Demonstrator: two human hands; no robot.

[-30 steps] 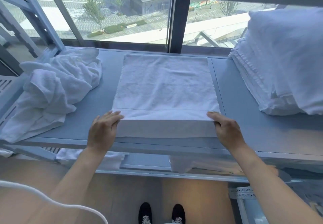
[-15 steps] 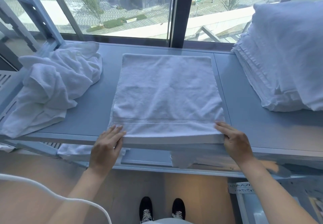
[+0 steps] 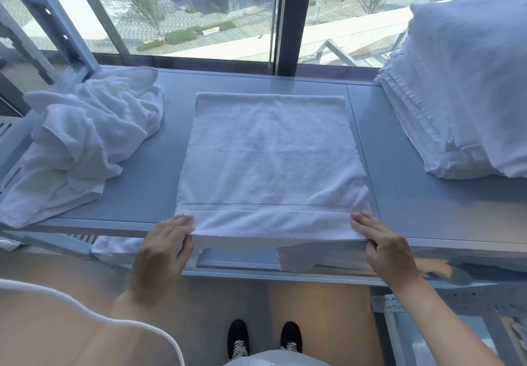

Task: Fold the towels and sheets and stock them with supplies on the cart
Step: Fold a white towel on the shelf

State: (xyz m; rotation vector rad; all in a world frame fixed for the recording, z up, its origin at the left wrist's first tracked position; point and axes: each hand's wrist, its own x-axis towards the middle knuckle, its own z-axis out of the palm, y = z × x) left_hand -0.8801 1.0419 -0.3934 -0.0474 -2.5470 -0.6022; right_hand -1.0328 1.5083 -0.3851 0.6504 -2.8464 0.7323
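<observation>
Both forearms are seen bare, with no sleeves, watch or rings in view on the left hand (image 3: pixel 159 254) or right hand (image 3: pixel 385 247). Black lace-up shoes (image 3: pixel 263 338) with white laces are worn. A pale garment hem (image 3: pixel 273 360) is glimpsed at the bottom edge.

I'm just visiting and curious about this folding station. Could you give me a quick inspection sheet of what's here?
Surface: pale blue metal shelf beneath a window.
Job's things: flat white terry towel in the middle, near edge overhanging; stack of folded white linens at right.
Clutter: crumpled white towel heap at left.
Hands: left hand and right hand pinch the towel's near corners.
Cables: white cord at lower left.
Surroundings: window onto a street; black shoes below.
</observation>
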